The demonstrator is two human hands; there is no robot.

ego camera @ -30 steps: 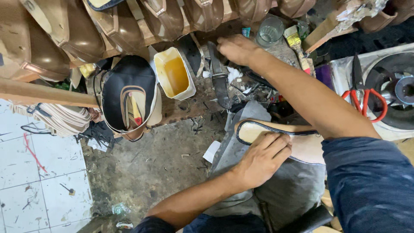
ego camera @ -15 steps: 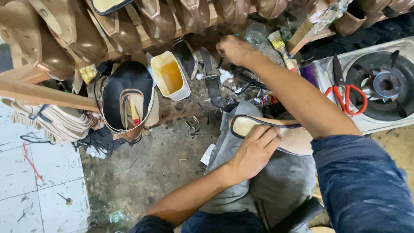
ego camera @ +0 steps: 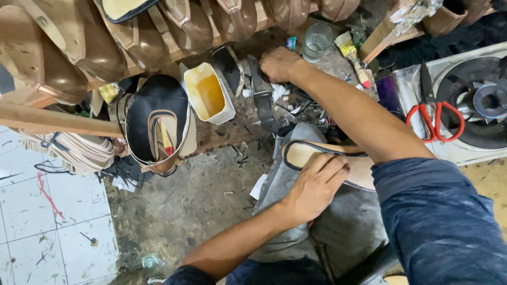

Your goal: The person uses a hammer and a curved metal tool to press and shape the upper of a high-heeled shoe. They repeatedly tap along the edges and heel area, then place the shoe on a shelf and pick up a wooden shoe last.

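My left hand [ego camera: 316, 186] rests flat on a tan shoe sole with a dark rim [ego camera: 303, 153], which lies across my lap on grey cloth [ego camera: 282, 174]. My right hand [ego camera: 280, 63] reaches far forward over the cluttered bench, fingers curled down among dark straps [ego camera: 262, 97] and scraps; what it holds, if anything, is hidden. A cut-open white container of yellow glue [ego camera: 207, 95] stands just left of that hand.
Tan shoe uppers [ego camera: 63, 47] hang along the top. A black round tin with tools [ego camera: 157, 121] sits left. A glass [ego camera: 317, 39], a brush [ego camera: 353, 55], red-handled scissors [ego camera: 435, 113] and a gas burner [ego camera: 483, 100] lie right. Stained floor and white tiles [ego camera: 47, 211] lie below left.
My right hand has drawn slightly back and down from the far bench edge toward the straps. My left hand stays on the sole.
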